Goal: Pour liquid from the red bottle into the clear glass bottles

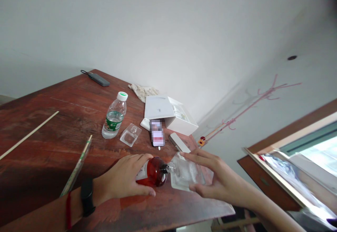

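My left hand (122,176) is wrapped round an amber bottle (157,172) with a white label, lying on its side over the table's near edge. The bottle's dark neck points right and meets the small clear neck-shaped end of a moulded clear plastic piece (185,172). Whether the two are joined or only touching, I cannot tell. My right hand (221,176) grips this plastic piece from the right, thumb below and fingers above. Beyond the hands lies a smaller clear plastic piece (129,138) of similar shape.
On the reddish wooden table (73,109) stand a water bottle (113,119) and an open white box (159,108). A phone (157,135), a slim white box (179,143), a grey power bank (98,79), a cloth (142,91), wrapped chopsticks (77,165) and a loose stick (31,133) lie about.
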Action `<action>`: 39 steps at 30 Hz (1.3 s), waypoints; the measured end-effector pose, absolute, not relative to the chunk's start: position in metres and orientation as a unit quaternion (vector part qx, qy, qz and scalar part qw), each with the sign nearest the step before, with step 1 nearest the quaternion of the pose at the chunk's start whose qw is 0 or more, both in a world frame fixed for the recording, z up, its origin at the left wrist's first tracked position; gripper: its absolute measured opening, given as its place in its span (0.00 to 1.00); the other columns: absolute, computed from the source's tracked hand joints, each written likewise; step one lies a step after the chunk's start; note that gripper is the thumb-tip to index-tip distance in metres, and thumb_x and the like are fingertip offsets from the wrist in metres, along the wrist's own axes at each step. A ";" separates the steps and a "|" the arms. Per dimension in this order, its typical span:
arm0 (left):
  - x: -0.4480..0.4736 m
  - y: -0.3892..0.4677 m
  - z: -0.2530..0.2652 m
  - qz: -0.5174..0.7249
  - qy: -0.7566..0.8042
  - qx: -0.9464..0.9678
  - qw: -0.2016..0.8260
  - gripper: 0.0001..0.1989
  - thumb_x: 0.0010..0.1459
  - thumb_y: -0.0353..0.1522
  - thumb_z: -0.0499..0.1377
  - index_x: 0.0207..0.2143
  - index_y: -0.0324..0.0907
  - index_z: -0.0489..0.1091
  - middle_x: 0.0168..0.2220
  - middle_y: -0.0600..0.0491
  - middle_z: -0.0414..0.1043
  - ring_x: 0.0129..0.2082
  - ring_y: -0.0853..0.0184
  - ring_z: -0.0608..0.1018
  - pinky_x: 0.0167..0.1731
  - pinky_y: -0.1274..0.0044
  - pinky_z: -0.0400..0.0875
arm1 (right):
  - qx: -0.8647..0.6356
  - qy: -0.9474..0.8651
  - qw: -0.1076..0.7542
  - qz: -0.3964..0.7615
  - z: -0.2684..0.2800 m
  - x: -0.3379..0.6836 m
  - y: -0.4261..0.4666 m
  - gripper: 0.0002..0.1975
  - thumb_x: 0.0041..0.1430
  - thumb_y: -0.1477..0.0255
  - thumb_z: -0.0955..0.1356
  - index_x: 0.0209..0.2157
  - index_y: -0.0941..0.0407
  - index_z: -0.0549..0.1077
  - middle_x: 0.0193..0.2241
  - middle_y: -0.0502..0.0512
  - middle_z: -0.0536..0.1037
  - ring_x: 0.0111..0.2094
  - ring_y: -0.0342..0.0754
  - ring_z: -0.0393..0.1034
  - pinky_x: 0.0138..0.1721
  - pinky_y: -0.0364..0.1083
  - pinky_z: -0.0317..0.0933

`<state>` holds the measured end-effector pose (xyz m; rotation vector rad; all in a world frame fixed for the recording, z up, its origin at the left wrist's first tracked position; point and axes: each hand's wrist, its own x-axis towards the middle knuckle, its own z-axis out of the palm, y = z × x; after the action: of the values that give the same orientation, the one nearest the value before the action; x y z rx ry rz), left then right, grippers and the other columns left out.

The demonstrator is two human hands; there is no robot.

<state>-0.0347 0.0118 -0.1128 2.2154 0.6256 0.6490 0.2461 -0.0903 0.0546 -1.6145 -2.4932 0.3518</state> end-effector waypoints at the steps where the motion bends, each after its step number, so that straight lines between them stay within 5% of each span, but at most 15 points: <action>1: -0.035 0.012 -0.113 0.249 0.245 0.862 0.368 0.41 0.52 0.49 0.79 0.63 0.48 0.72 0.61 0.45 0.81 0.60 0.43 0.82 0.59 0.60 0.75 | -0.538 -0.832 0.074 0.117 0.055 0.246 -0.090 0.39 0.59 0.65 0.80 0.70 0.44 0.73 0.58 0.64 0.83 0.59 0.68 0.80 0.59 0.63 0.75; 39: -0.034 0.013 -0.109 0.218 0.259 0.861 0.380 0.42 0.52 0.50 0.78 0.64 0.46 0.70 0.62 0.46 0.80 0.61 0.42 0.81 0.63 0.58 0.72 | -0.546 -0.829 0.048 0.114 0.061 0.244 -0.092 0.40 0.60 0.67 0.79 0.72 0.44 0.70 0.61 0.64 0.81 0.57 0.66 0.81 0.55 0.60 0.78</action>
<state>-0.0341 0.0129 -0.1093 2.1989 0.6613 0.5571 0.2442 -0.0920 0.0609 -1.6646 -2.5267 0.3481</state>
